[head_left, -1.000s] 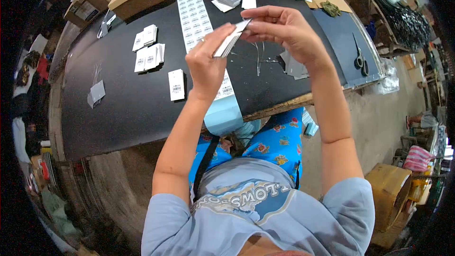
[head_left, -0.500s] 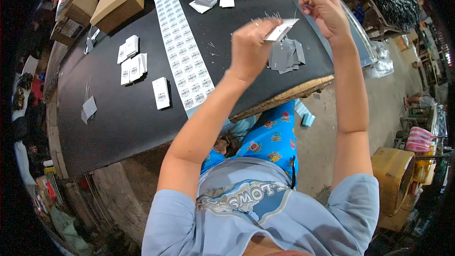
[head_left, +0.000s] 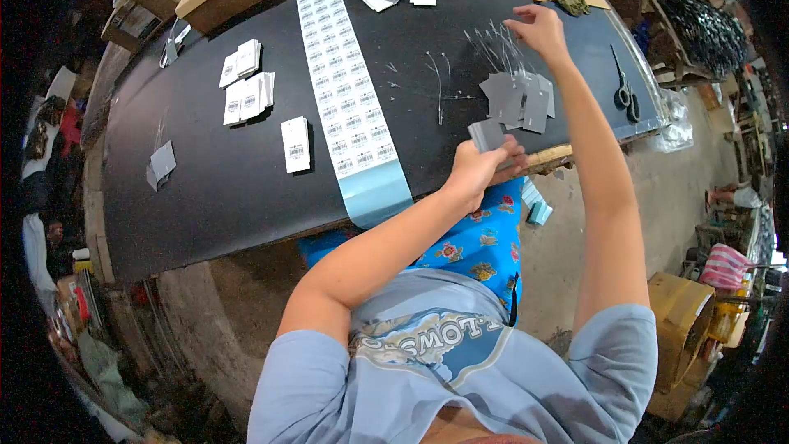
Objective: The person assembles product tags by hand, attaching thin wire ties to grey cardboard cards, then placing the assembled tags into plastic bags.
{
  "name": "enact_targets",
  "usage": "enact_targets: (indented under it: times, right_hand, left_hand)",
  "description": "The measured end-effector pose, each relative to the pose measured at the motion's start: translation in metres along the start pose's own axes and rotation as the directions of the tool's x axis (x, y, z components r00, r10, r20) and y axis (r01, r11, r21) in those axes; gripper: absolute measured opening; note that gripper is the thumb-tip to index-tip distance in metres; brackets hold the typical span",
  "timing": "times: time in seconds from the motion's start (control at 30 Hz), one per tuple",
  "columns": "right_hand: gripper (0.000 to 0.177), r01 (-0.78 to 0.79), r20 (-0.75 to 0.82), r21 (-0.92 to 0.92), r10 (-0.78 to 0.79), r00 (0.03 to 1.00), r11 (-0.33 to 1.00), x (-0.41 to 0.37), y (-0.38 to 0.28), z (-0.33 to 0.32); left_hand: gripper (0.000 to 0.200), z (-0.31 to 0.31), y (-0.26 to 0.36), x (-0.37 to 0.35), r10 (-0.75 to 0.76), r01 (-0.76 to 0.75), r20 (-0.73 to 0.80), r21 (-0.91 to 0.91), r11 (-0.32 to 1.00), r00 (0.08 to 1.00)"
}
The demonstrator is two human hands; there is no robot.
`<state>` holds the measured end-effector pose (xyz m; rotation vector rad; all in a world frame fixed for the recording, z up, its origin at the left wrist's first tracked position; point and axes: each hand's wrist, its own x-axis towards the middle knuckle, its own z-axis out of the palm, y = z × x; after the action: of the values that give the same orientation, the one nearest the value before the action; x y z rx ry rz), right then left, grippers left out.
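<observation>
In the head view, a stack of grey tags [head_left: 486,136] was grasped by the left hand [head_left: 478,168]; whether strings [head_left: 498,49] were pinched by the right hand [head_left: 540,31] could not be told. Labelled cards [head_left: 248,99] were already piled left; loose tags [head_left: 535,107], seemingly unlabelled, right.

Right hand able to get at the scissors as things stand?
Likely yes: the scissors lie uncovered near the edge of the table, and nothing visible stands between them and the right hand.

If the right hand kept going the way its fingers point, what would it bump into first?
Probably the thin, clear strings fanned out above the grey tags. The right hand's fingertips look very close already; its height above the table is unclear.
</observation>
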<state>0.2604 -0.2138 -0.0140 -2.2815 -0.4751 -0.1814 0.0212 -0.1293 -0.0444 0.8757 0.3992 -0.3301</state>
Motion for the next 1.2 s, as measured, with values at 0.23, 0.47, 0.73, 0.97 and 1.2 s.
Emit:
enact_targets:
  times: [0.23,0.47,0.73,0.97,1.2]
  right_hand:
    - [0.011,0.593,0.516,0.204,-0.600,0.611,0.779,-0.042,-0.060,0.040]
    - [0.014,0.401,0.470,-0.145,-0.294,0.832,0.904,-0.072,-0.051,0.030]
    - [0.014,0.419,0.402,-0.322,-0.278,0.872,0.849,-0.083,-0.066,0.053]
    - [0.005,0.542,0.342,-0.475,-0.421,0.840,0.694,-0.093,-0.072,0.071]
    - [0.014,0.400,0.282,-0.192,-0.340,0.897,0.896,-0.075,-0.083,0.061]
  left_hand:
    - [0.041,-0.047,0.024,-0.054,0.025,-0.014,0.180,-0.061,0.998,0.983]
    - [0.039,-0.093,0.057,-0.104,0.154,-0.153,0.011,-0.011,0.988,0.988]
    - [0.036,-0.098,0.073,-0.105,0.306,-0.309,-0.051,-0.073,0.948,0.951]
    - [0.037,-0.105,0.070,-0.102,0.322,-0.326,-0.050,-0.093,0.941,0.945]
    - [0.038,-0.112,0.074,-0.098,0.350,-0.351,-0.042,-0.198,0.915,0.936]
